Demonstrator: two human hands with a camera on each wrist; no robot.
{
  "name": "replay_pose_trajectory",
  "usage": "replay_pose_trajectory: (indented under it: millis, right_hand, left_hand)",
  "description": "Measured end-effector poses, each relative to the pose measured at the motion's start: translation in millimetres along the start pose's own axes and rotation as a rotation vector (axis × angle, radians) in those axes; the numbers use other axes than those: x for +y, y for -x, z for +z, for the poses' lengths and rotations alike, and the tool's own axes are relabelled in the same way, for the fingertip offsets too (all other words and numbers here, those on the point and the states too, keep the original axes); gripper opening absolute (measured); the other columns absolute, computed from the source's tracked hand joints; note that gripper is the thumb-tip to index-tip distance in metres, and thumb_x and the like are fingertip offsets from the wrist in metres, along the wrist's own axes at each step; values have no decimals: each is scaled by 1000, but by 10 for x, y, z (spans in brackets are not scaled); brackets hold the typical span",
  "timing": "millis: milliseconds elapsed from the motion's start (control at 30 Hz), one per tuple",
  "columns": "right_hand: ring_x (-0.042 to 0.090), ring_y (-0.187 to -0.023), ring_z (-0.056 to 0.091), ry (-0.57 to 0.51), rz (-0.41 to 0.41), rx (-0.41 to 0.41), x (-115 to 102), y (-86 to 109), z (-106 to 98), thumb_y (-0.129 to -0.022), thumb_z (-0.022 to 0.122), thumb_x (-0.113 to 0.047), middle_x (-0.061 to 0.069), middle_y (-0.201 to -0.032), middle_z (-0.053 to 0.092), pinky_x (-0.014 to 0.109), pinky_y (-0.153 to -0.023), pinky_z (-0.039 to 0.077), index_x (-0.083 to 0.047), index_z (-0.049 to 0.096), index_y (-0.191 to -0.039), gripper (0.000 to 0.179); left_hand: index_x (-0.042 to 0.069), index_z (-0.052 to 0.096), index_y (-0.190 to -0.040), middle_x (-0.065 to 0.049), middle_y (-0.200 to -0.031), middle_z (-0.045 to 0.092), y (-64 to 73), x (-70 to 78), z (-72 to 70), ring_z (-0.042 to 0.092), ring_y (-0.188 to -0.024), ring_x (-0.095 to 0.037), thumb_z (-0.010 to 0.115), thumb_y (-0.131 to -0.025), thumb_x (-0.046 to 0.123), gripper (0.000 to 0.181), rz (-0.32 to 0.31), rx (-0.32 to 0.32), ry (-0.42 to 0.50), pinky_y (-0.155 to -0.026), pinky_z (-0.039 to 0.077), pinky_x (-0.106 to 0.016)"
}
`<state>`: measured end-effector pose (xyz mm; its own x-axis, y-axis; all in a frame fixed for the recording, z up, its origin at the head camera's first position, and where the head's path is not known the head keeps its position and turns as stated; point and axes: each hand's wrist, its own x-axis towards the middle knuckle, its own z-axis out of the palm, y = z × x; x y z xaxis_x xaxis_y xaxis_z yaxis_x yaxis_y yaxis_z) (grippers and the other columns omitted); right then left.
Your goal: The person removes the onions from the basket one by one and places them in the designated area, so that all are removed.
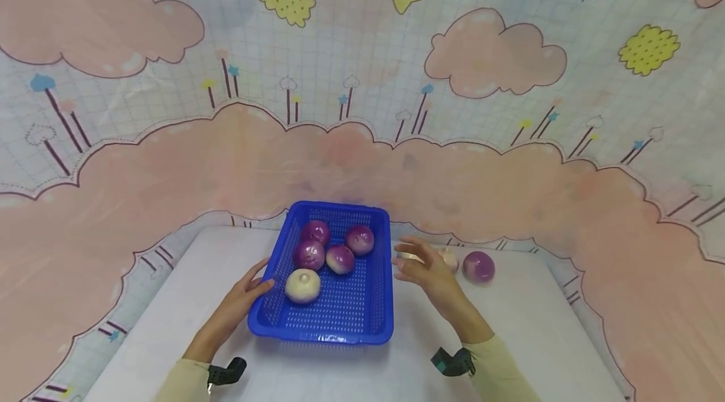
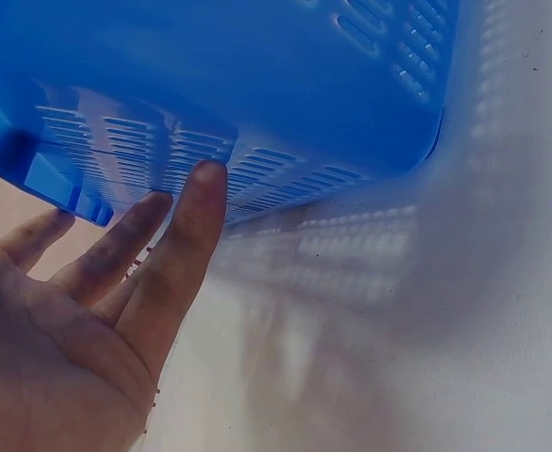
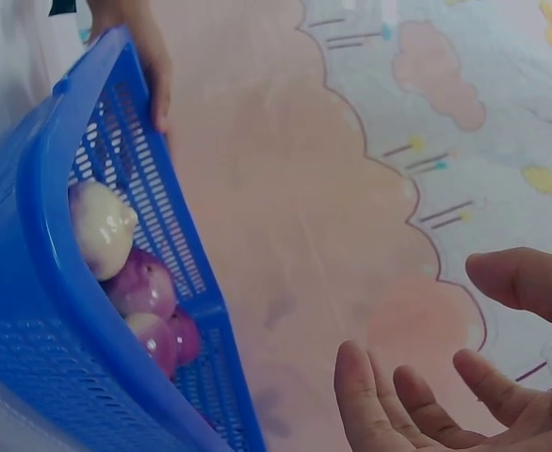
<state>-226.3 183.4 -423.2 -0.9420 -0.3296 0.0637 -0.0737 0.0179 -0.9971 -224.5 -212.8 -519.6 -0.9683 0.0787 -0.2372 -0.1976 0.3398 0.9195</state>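
Note:
A blue perforated plastic basket (image 1: 351, 320) is in the middle of the head view, holding several purple onions (image 1: 309, 255) and one white onion (image 1: 303, 286). My left hand (image 1: 235, 301) is at its left side. Nearly straight fingers (image 2: 196, 207) touch the outer slotted wall in the left wrist view, with the thumb tip by the rim. On the other side, my right hand (image 1: 433, 279) hovers just off the right rim, fingers spread and lightly bent, nothing between them. Beyond it, partly covered, are a pale bulb (image 1: 449, 259) and another pale thing (image 1: 410, 256).
One more purple onion (image 1: 478, 267) lies on the white table (image 1: 510, 320) to the right. Behind the table hangs a cloth backdrop (image 1: 340, 163) with clouds and stars. Each wrist carries a small black device (image 1: 226, 372).

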Motion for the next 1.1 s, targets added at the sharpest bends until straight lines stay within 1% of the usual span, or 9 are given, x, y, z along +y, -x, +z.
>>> replay_pose_trajectory:
  millis: [67,167,300,567,667,800,900,1000,1100]
  right_hand:
    - [42,-132,51,1,-2,-16,-8,-12,23,-96,60,-14,20,-144,45,37,-96,55,-7,35,-148,57]
    - [40,-131,52,-2,-9,-42,-2,-37,65,-97,60,-14,20,-143,44,37,-96,56,-7,34,-148,57]
    - [37,-131,53,-4,-13,-75,9,-93,130,-97,60,-13,22,-143,42,38,-96,55,-11,38,-146,54]
    - [26,-120,61,38,23,-109,-3,-155,295,-95,64,-17,19,-143,45,40,-95,56,-13,41,-143,53]
    - [28,-122,60,43,35,-133,-1,-194,365,-95,65,-18,18,-146,44,41,-96,55,-14,42,-144,55]
    - [36,-127,56,33,50,-167,0,-272,465,-95,64,-18,18,-149,42,41,-97,55,-10,38,-147,58]
    - [36,-125,57,25,68,-178,-3,-327,547,-94,65,-17,18,-147,43,42,-97,55,-10,39,-146,58]
    - [33,-121,59,23,86,-177,-10,-364,613,-93,66,-17,16,-144,46,42,-95,56,-13,43,-143,55]
    - [32,-120,60,36,101,-182,-24,-386,659,-93,67,-16,16,-143,48,42,-94,57,-13,46,-142,54]
  left_hand:
    - [30,15,-158,-27,-159,24,-1,6,-5,32,-141,-53,53,-97,52,75,1,0,0,-109,28,-71]
    - [30,15,-158,-27,-159,26,-4,15,-10,33,-140,-53,52,-97,52,75,3,3,-5,-109,29,-71]
    - [30,15,-158,-27,-158,27,-4,21,-13,36,-139,-53,52,-97,51,74,6,8,-10,-108,29,-71]
    - [30,15,-158,-28,-158,26,3,7,8,35,-140,-53,52,-97,52,75,3,6,-11,-108,29,-72]
    - [29,15,-158,-28,-158,27,6,6,-4,35,-139,-53,53,-97,51,75,11,9,-19,-107,29,-72]
    - [28,14,-158,-28,-157,29,-1,20,-27,37,-138,-53,53,-97,51,76,18,9,-34,-107,31,-71]
    - [28,14,-158,-28,-157,29,5,27,-26,37,-138,-53,52,-97,51,76,16,13,-37,-107,30,-72]
    - [28,15,-158,-28,-157,30,20,30,-11,37,-138,-53,52,-97,51,75,16,18,-32,-107,28,-73]
    - [27,16,-158,-29,-156,31,35,35,7,37,-138,-53,53,-97,52,75,18,20,-31,-107,28,-73]
